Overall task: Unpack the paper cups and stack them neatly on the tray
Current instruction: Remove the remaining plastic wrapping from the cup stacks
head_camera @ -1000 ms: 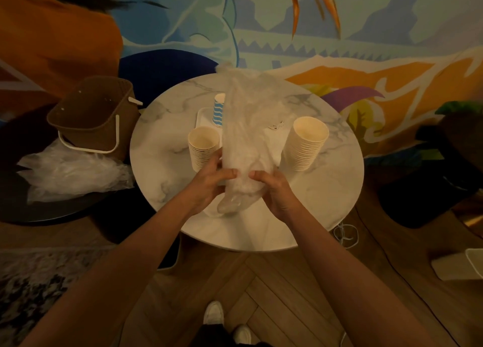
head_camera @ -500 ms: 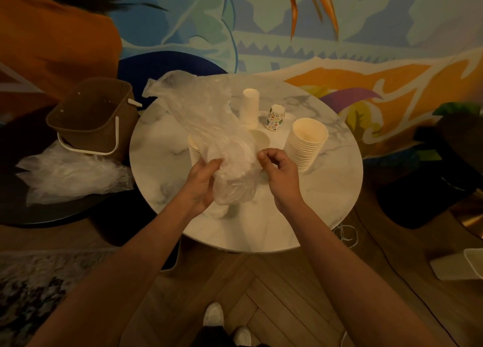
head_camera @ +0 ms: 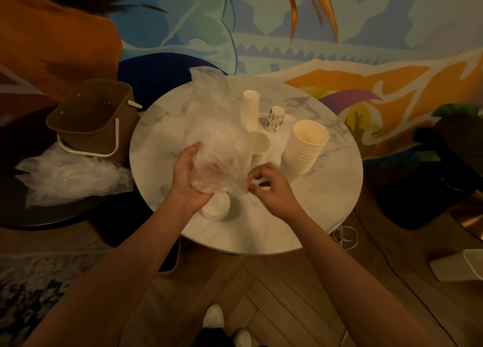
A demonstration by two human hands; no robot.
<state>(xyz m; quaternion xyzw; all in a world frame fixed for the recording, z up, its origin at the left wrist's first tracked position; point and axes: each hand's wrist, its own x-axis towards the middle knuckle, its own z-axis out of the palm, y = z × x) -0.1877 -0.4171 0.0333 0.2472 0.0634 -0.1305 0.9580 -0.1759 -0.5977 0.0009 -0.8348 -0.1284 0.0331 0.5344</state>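
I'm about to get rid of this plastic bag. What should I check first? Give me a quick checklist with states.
1. Plastic bag emptied: ok, no cup shows through it.
2. Left hand holds the bag: ok.
3. Right hand free: not ok, its fingers pinch the bag's lower edge.
4. Tall cup stack upright and apart from both hands: ok.
5. White cup by the left wrist stacked: not ok, it sits alone on the table.
6. Brown basket open beside the table: ok.

No legible text; marks on the patterned cup [head_camera: 275, 119] are too blurred.
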